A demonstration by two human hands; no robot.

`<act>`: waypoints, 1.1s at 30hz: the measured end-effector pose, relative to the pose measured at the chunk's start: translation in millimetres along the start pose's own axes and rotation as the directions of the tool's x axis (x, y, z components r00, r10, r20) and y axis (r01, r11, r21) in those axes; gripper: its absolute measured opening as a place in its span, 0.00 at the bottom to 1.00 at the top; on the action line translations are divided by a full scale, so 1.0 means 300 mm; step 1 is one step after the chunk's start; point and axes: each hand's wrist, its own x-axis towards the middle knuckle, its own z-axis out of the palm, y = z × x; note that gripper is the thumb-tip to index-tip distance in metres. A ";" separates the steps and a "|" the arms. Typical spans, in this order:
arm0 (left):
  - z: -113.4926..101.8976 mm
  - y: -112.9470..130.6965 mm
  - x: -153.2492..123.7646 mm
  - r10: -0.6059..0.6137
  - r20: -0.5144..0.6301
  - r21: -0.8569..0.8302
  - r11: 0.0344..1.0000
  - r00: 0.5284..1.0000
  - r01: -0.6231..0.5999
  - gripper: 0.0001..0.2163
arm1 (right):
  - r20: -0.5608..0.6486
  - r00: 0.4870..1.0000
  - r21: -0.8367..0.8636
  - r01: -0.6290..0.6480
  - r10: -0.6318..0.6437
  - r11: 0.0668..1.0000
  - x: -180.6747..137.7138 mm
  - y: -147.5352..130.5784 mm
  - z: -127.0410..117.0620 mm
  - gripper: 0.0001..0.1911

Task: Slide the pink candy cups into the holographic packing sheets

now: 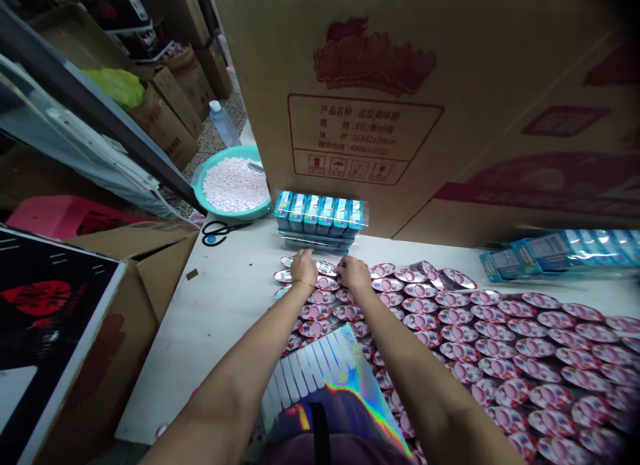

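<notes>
Laid palm-down and close together, left hand [303,265] and right hand [354,273], fingers flat on the far rows of pink oval foil lids [500,332] overlapped across the white table [225,298], clamped on nothing visible. Probably light, thin and slick, apt to slide or crease: best lifted at an edge with fingertips. Just beyond, blue packs in a clear tray [320,215]; farther left, black scissors [217,232] and a teal basin [198,185] of pale pellets, beside a cardboard carton [360,85].
</notes>
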 end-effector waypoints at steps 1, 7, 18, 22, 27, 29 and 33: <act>-0.020 0.001 -0.030 0.062 -0.006 -0.017 0.998 0.998 -0.062 0.09 | -0.027 0.998 0.042 0.064 -0.063 0.997 -0.025 0.029 -0.011 0.07; -0.080 -0.017 -0.357 0.347 0.360 -0.043 0.933 0.866 -0.357 0.11 | 0.057 0.779 0.115 0.617 -0.625 0.779 -0.314 0.202 -0.001 0.13; 0.038 -0.007 -0.535 0.225 0.296 -0.005 0.972 0.928 -0.234 0.07 | 0.022 0.608 -0.145 0.787 -0.794 0.599 -0.444 0.321 0.140 0.14; 0.034 -0.018 -0.550 0.217 0.269 -0.055 0.976 0.938 -0.210 0.10 | -0.022 0.671 -0.054 0.739 -0.741 0.671 -0.488 0.273 0.053 0.09; 0.046 -0.035 -0.517 0.151 0.313 -0.365 0.931 0.938 -0.028 0.09 | -0.014 0.880 0.368 0.446 -0.475 0.816 -0.449 0.181 -0.109 0.08; 0.040 -0.033 -0.482 0.025 0.393 -0.597 0.767 0.919 0.235 0.14 | 0.000 0.959 0.605 0.225 -0.283 0.763 -0.398 0.151 -0.122 0.07; -0.011 -0.012 -0.407 -0.146 0.612 -0.748 0.212 0.777 0.629 0.28 | 0.128 0.992 0.903 -0.122 0.014 0.411 -0.316 0.096 -0.053 0.11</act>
